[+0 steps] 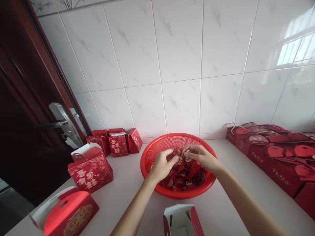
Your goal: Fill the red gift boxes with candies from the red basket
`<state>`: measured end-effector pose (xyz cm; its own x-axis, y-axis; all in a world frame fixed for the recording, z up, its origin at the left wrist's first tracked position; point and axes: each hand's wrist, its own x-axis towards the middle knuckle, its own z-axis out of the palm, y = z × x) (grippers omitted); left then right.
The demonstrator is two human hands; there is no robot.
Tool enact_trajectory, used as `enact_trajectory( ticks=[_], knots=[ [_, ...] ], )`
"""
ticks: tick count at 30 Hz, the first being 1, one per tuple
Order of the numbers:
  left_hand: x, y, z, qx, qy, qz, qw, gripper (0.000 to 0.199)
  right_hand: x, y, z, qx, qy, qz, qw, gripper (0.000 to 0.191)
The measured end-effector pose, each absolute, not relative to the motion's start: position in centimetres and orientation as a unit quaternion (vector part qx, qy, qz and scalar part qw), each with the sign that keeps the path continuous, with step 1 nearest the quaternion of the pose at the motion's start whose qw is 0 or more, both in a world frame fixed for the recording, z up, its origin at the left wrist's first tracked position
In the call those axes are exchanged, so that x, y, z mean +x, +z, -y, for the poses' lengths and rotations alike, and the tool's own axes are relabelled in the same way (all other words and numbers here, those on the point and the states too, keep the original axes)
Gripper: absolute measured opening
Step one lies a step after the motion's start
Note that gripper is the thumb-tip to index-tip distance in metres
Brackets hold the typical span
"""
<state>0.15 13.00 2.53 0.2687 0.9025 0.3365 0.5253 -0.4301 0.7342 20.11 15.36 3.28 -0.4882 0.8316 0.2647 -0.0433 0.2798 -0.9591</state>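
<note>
A red plastic basket stands at the middle of the counter, with many small red-wrapped candies heaped inside. Over the heap, my left hand pinches a red-wrapped candy with gold print. My right hand is closed on another red wrapper with a pale round mark, close beside my left fingertips. Whether each hand has more than one piece is hidden by the fingers. Just in front of the basket, an open red box with a white inside shows between my forearms.
Several red gift boxes with white lettering stand at the left, and a red box with a rounded flap sits nearer. Rows of red boxes with cord handles line the right. Behind are a tiled wall and a dark door.
</note>
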Motion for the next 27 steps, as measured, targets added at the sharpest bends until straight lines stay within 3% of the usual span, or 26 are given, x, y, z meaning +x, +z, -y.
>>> enact_trajectory(
  ticks=[10, 16, 18, 23, 27],
  knots=[
    [0.6, 2.9, -12.7, 0.736, 0.422, -0.435, 0.301, 0.022, 20.0, 3.7, -14.9, -0.244, 0.564, 0.721, 0.320, 0.026],
    [0.4, 2.8, -12.9, 0.705, 0.424, -0.474, 0.313, 0.030, 20.0, 3.6, -15.0, -0.274, 0.518, 0.710, 0.390, 0.029],
    [0.4, 2.8, -12.8, 0.733, 0.359, -0.494, 0.300, 0.029, 20.1, 3.5, -15.1, -0.295, 0.507, 0.691, 0.422, 0.029],
    [0.9, 3.0, -12.0, 0.819, -0.005, -0.530, 0.221, 0.022, 20.1, 3.0, -15.1, -0.355, 0.487, 0.661, 0.448, 0.029],
    [1.3, 3.5, -11.5, 0.797, -0.050, -0.584, 0.147, 0.044, 20.0, 2.7, -15.2, -0.349, 0.478, 0.677, 0.438, 0.028]
  ],
)
